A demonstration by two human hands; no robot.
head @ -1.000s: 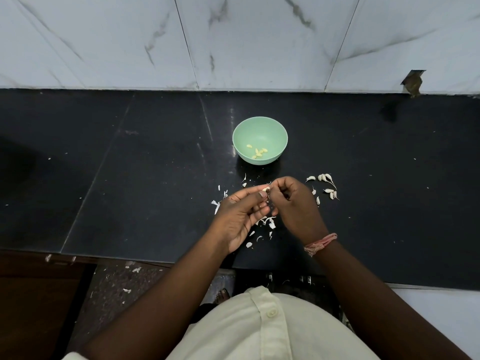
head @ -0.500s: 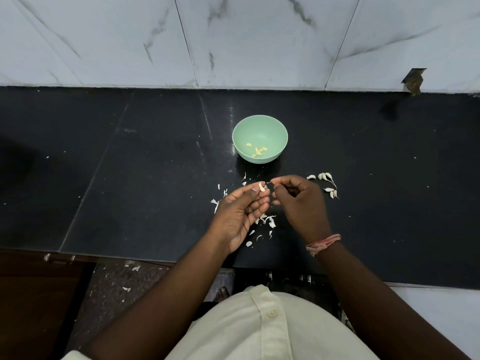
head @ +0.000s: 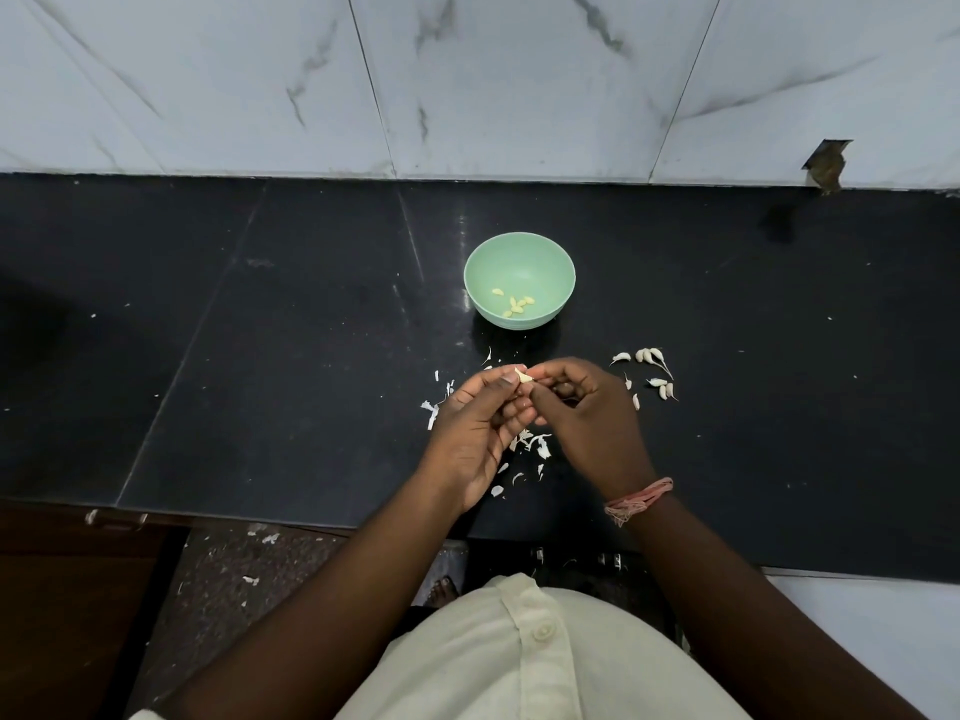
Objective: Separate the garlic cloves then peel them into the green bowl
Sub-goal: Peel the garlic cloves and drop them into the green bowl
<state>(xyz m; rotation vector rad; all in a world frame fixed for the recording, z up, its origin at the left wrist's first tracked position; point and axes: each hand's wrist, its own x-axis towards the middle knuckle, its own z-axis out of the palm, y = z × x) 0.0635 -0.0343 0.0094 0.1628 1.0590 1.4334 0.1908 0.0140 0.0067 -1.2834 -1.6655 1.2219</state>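
Note:
A green bowl (head: 519, 262) stands on the black counter, with several peeled yellowish cloves (head: 517, 304) lying in its bottom. Just in front of it, my left hand (head: 478, 428) pinches a small pale garlic clove (head: 523, 376) between thumb and fingertips. My right hand (head: 587, 418) meets it from the right, its fingertips pinching the same clove's end. Several unpeeled white cloves (head: 652, 371) lie on the counter to the right of my right hand.
Torn white garlic skins (head: 530, 444) lie scattered on the black counter (head: 260, 356) beneath and left of my hands. A marble-tiled wall (head: 467, 80) rises behind the bowl. The counter's front edge runs just below my wrists, with skin bits on the floor (head: 234, 569).
My hands drew slightly apart half a second ago, and now the fingertips are together again on the clove. The clove shows more clearly at my left fingertips.

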